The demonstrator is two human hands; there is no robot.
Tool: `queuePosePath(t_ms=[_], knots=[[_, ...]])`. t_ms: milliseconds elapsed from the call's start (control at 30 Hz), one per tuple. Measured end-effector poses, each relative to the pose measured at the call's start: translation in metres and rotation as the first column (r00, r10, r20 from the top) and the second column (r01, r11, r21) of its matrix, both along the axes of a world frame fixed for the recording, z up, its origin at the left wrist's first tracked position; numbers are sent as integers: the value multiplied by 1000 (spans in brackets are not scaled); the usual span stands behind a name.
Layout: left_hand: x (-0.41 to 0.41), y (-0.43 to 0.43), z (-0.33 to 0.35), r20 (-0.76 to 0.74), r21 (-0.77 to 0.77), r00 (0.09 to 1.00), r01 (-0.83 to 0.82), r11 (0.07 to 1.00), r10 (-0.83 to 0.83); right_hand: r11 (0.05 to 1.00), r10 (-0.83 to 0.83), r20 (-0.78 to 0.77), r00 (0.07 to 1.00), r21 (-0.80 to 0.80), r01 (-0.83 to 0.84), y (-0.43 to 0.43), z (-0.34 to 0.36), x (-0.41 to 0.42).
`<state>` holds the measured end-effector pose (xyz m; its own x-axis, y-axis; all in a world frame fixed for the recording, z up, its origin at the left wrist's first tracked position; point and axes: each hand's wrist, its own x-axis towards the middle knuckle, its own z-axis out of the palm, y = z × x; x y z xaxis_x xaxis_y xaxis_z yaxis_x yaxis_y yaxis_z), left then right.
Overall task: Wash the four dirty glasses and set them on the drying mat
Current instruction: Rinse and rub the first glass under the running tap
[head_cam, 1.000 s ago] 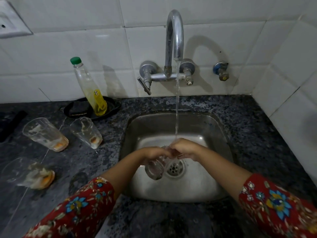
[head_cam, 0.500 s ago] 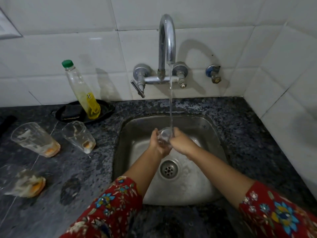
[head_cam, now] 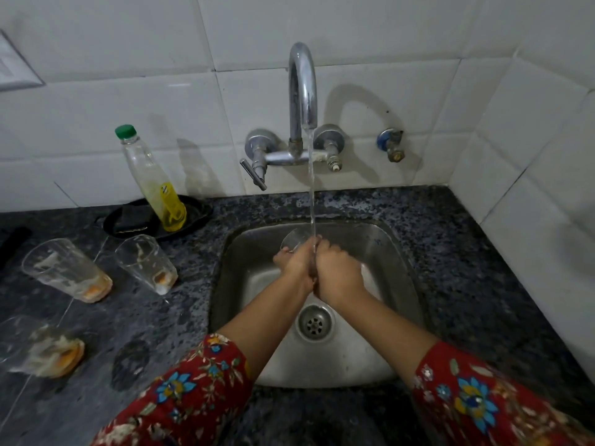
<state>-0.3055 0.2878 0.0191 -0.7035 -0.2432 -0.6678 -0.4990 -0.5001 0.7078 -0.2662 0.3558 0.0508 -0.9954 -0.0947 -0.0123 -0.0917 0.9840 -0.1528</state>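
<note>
Since a moment ago, both hands have stayed raised above the drain, keeping the glass under the running water. Dark speckled counter surrounds a steel sink. Left hand and right hand press together, wrapped around the glass, its rim tilted away. Three dirty glasses stand left of the sink: one farthest left, one nearer the sink, one closest to the viewer.

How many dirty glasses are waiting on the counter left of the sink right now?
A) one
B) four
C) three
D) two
C: three glasses with orange residue stand on the counter, a far-left glass, a middle glass and a near glass, while both hands hold a fourth glass under the tap.
</note>
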Motion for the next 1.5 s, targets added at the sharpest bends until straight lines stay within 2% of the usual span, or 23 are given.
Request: queuePosePath(t_ms=[33, 100, 167, 200, 233, 267, 333, 367, 400, 433, 500, 533, 567, 667, 800, 1067, 1200, 1300, 1333, 1367, 1433, 1467, 1500], knots=[[0, -1, 0, -11, -35, 1000, 1, 999, -1, 994, -32, 73, 997, -106, 40, 0, 0, -2], [5, -10, 0, -74, 66, 990, 129, 989, -124, 900, -15, 352, 936, -402, 166, 8, 3, -8], [8, -22, -2, -189, 265, 958, 262, 928, -217, 553, 178, 654, 735, -684, 475, 18, 9, -14], [9, -26, -5, -215, 311, 952, 277, 909, -216, 406, 268, 704, 658, -702, 585, 22, 11, -15], [10, -27, -3, -220, 303, 949, 285, 909, -225, 373, 271, 710, 650, -700, 608, 21, 9, -15], [9, -23, -4, -207, 255, 953, 272, 928, -222, 456, 187, 682, 707, -698, 552, 17, 6, -13], [6, -15, -3, -155, 138, 978, 161, 977, -139, 809, -58, 411, 910, -515, 284, 8, -11, -12], [6, -15, -1, -121, 93, 988, 107, 990, -95, 875, -92, 288, 953, -434, 215, 3, -17, -10], [3, -19, -1, -111, 107, 991, 91, 990, -79, 871, -63, 292, 954, -452, 196, 1, -19, -10], [5, -25, 3, -121, 175, 986, 133, 976, -112, 793, -2, 412, 911, -555, 253, 3, -15, -13], [11, -37, 3, -148, 342, 971, 228, 912, -187, 592, 202, 687, 698, -654, 472, 12, -2, -20], [12, -40, 0, -144, 398, 973, 226, 889, -183, 553, 283, 741, 609, -645, 527, 17, 5, -23], [14, -41, 1, -125, 428, 980, 196, 882, -157, 547, 301, 751, 587, -640, 539, 19, 10, -26], [13, -34, -4, -62, 455, 998, 22, 890, 7, 633, 110, 699, 706, -597, 493, 6, 17, -30], [5, -31, -9, 21, 518, 986, -152, 842, 165, 829, -81, 374, 924, -489, 270, -15, 18, -40], [9, -33, -10, -75, 555, 997, 33, 831, 10, 953, 35, 199, 979, -301, 27, 5, 28, -13], [20, -29, -4, -214, 395, 974, 160, 904, -79, 977, 54, 78, 996, -208, -36, 25, 9, 13], [24, -14, -1, -190, 28, 974, 134, 991, -127, 989, 8, 66, 998, -151, 2, 23, -10, 18], [24, -13, 1, -179, -36, 974, 135, 990, -140, 976, 7, 132, 991, -217, 22, 22, -16, 18], [23, -16, 1, -171, -22, 963, 207, 978, -208, 919, 30, 250, 968, -389, 72, 24, -19, 17], [20, -29, 4, -235, 174, 900, 410, 895, -367, 576, 233, 547, 804, -744, 339, 35, -15, 12], [21, -34, 3, -284, 241, 885, 439, 866, -370, 411, 371, 614, 697, -781, 470, 41, -14, 11], [21, -37, 3, -321, 257, 874, 452, 854, -366, 348, 437, 628, 644, -778, 523, 43, -13, 12]])
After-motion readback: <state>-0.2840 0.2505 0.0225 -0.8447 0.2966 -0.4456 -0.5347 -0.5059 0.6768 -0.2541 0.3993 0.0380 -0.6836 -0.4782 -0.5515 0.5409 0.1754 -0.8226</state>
